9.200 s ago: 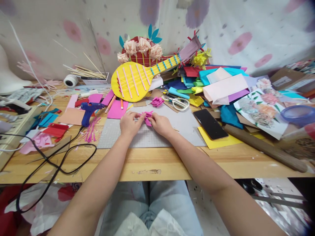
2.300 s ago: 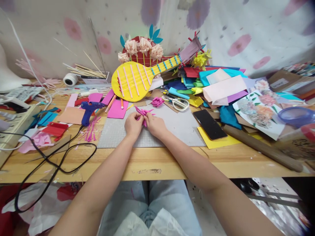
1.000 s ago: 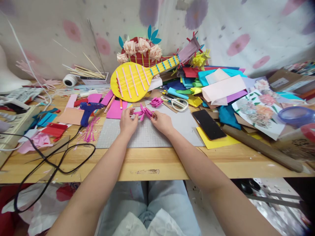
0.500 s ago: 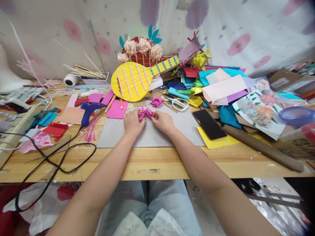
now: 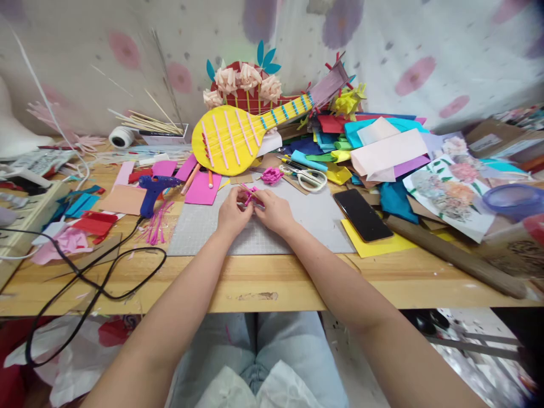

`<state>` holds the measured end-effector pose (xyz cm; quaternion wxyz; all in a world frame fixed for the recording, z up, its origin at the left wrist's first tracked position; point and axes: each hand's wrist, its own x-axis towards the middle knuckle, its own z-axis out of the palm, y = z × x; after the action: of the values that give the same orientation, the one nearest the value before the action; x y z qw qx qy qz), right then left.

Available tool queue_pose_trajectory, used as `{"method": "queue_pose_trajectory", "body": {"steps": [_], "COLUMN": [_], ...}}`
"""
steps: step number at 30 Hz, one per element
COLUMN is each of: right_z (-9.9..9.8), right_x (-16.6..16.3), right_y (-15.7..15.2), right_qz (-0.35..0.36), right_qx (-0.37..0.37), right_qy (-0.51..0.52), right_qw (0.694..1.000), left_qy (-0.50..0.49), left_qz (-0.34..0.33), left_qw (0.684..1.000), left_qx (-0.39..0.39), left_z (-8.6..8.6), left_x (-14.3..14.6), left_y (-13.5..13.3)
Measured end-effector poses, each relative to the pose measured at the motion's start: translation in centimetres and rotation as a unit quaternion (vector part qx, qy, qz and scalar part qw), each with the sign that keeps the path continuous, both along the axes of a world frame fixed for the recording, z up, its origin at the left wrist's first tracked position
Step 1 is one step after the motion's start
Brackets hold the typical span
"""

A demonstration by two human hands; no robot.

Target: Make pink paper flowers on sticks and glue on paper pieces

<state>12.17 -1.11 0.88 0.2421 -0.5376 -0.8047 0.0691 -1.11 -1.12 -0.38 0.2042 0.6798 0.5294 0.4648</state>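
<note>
Over the grey cutting mat [image 5: 204, 238], my left hand [image 5: 233, 212] and my right hand [image 5: 274, 211] meet around a piece of magenta crepe paper [image 5: 249, 195]. Fingers of both hands are closed on it, and they hide much of its shape. Just beyond my right hand lies a finished-looking magenta paper flower [image 5: 272, 176]. White-handled scissors [image 5: 312, 179] rest to the right of that flower. A flat magenta paper sheet [image 5: 203, 188] is beyond my left hand, at the mat's far left edge.
A blue glue gun [image 5: 152, 192] stands at left, its black cable [image 5: 102, 289] looping over the table edge. A yellow paper lute [image 5: 227, 140] leans at the back. On the right are a phone [image 5: 363, 215], a wooden stick [image 5: 454, 258] and piled coloured paper [image 5: 389, 156].
My two hands have drawn closer together. The right hand has shifted left, and the magenta paper, spread out between them before, is now mostly covered by fingers.
</note>
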Motion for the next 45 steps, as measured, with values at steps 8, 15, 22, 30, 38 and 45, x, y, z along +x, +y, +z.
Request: {"method": "queue_pose_trajectory", "body": {"steps": [8,15,22,30,38,45], "right_z": [-0.75,-0.87,-0.98,-1.02,-0.79,-0.59], "right_x": [0.87,0.81,0.77,0.9,0.94,0.98], "right_y": [1.03,0.9,0.99,1.03,0.81,0.88], "right_qz": [0.002,0.003,-0.01,0.018,0.03,0.026], "right_qx": [0.004,0.003,0.012,0.022,0.019,-0.038], "right_qy": [0.082,0.091,0.08,0.084,0.096,0.111], "right_qw": [0.997,0.996,0.997,0.996,0.995,0.993], "left_qy": [0.031,0.067,0.104,0.128,0.083,0.038], "left_qz": [-0.076,-0.071,-0.052,-0.026,-0.045,-0.016], "left_qw": [0.996,0.994,0.992,0.99,0.994,0.999], "left_qx": [0.047,0.049,0.054,0.057,0.056,-0.019], "left_z": [-0.72,-0.52,-0.34,-0.49,-0.45,-0.51], "left_x": [-0.39,-0.49,-0.47,-0.61,-0.6,-0.42], "left_y": [0.64,0.68,0.62,0.55,0.41,0.14]}}
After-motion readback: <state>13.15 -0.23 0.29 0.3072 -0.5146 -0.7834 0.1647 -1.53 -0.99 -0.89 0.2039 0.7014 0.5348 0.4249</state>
